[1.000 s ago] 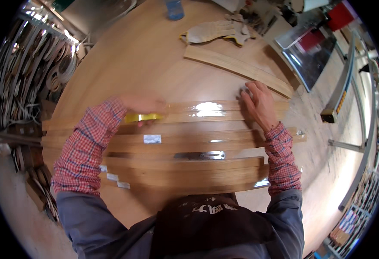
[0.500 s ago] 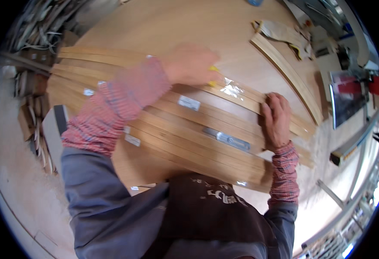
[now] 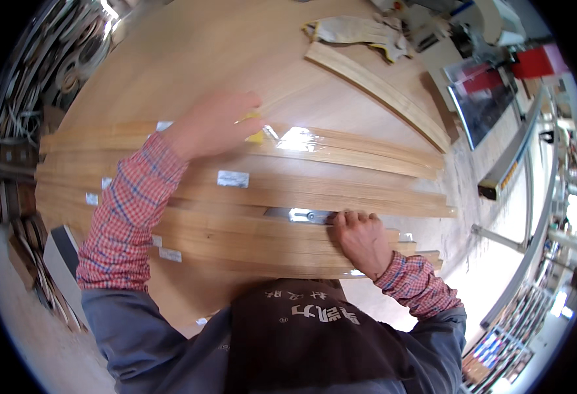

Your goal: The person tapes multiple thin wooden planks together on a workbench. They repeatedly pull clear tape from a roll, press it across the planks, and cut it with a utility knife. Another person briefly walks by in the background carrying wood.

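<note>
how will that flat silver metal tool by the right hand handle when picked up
The metal tool looks slim and straight, so it is probably stiff and fairly light. Its shiny surface may be slippery. Being flat, it seems unlikely to roll.

A slim grey metal tool [image 3: 309, 216] lies left to right between the middle and near wooden strips [image 3: 341, 192], its right end covered by the right hand [image 3: 362, 244]. A bright yellow object [image 3: 256, 136], partly hidden, is in the left hand [image 3: 217, 123] at the far strips.
</note>
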The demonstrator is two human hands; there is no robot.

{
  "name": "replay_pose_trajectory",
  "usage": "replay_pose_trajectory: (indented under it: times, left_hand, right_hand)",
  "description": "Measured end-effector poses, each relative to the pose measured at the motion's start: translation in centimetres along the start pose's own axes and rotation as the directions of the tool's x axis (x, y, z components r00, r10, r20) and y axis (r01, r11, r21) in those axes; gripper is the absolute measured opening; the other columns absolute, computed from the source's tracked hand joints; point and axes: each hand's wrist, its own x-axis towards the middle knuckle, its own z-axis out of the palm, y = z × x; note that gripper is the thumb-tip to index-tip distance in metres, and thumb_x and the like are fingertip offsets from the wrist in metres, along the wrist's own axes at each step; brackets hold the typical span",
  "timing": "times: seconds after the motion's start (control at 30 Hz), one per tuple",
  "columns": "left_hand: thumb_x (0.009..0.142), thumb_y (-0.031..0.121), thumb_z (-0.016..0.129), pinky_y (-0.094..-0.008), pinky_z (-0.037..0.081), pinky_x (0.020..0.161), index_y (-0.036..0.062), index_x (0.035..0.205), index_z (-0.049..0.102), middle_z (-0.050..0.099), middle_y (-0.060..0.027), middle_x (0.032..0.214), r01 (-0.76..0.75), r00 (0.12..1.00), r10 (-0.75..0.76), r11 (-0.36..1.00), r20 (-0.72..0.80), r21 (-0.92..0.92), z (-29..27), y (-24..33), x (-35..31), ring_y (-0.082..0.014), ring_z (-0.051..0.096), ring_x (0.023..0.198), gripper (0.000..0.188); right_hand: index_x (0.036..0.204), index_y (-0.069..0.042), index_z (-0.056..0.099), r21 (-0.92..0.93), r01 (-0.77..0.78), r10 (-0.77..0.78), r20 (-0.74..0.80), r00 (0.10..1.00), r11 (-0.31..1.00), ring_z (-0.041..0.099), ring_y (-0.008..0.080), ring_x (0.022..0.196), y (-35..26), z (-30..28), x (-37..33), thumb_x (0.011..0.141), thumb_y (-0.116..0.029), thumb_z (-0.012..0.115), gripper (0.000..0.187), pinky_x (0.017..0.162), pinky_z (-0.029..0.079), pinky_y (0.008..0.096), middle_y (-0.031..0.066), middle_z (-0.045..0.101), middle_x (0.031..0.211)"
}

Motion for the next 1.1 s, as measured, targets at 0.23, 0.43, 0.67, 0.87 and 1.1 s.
replay_pose_trajectory:
  times: [0.23,0.43,0.67,0.87,1.1]
  left_hand:
    - [0.102,0.037,0.064,-0.0431,0.053,0.089,-0.0004,0.128,0.067,0.073,-0.0224,0.111,0.057,0.998,-0.057,0.998,0.022,-0.015,0.3,-1.0,-0.2,-0.0359,0.068,0.100,0.046]
    - [0.102,0.040,0.063,-0.0433,0.053,0.089,-0.0012,0.130,0.067,0.073,-0.0228,0.113,0.096,0.994,-0.097,0.995,0.055,0.014,0.5,-1.5,0.4,-0.0344,0.068,0.100,0.051]
    - [0.101,0.042,0.061,-0.0447,0.052,0.098,0.0001,0.128,0.068,0.072,-0.0221,0.122,0.086,0.994,-0.085,0.996,0.073,-0.020,0.0,-0.4,0.6,-0.0391,0.067,0.113,0.050]
    - [0.099,0.040,0.063,-0.0436,0.053,0.094,-0.0019,0.122,0.069,0.073,-0.0224,0.113,0.010,0.987,-0.007,1.000,0.160,-0.020,-0.3,-0.4,1.6,-0.0365,0.069,0.106,0.048]
    - [0.094,0.056,0.064,-0.0438,0.058,0.083,0.0034,0.119,0.074,0.075,-0.0194,0.109,0.204,0.801,-0.224,0.974,0.555,0.098,-2.1,2.7,5.4,-0.0300,0.074,0.095,0.059]
  right_hand:
    - [0.085,-0.008,0.059,0.221,-0.193,0.220,-0.106,0.970,0.956,0.071,0.0286,0.069,-1.1,1.5,-0.1,0.089,-0.013,0.066,0.009,0.057,0.056,0.0412,0.0109,0.065,0.075]
    - [0.099,-0.007,0.062,0.344,-0.328,0.373,-0.072,0.925,0.880,0.070,0.0325,0.076,-1.6,2.7,-0.3,0.092,-0.024,0.075,0.023,0.065,0.057,0.0421,0.0131,0.069,0.087]
    - [0.099,-0.007,0.063,0.370,-0.290,0.320,-0.019,0.947,0.882,0.071,0.0308,0.076,-1.9,1.5,-0.7,0.090,-0.023,0.076,0.022,0.063,0.057,0.0404,0.0118,0.067,0.093]
    - [0.096,-0.008,0.064,0.178,-0.119,0.129,-0.050,0.990,0.977,0.072,0.0281,0.083,-1.6,2.0,0.2,0.090,-0.014,0.065,0.009,0.071,0.055,0.0419,0.0108,0.067,0.097]
    - [0.109,-0.011,0.061,0.171,-0.004,0.039,-0.204,0.978,0.985,0.070,0.0315,0.074,-1.8,4.3,-1.8,0.096,-0.022,0.066,0.017,0.066,0.052,0.0481,0.0084,0.067,0.081]
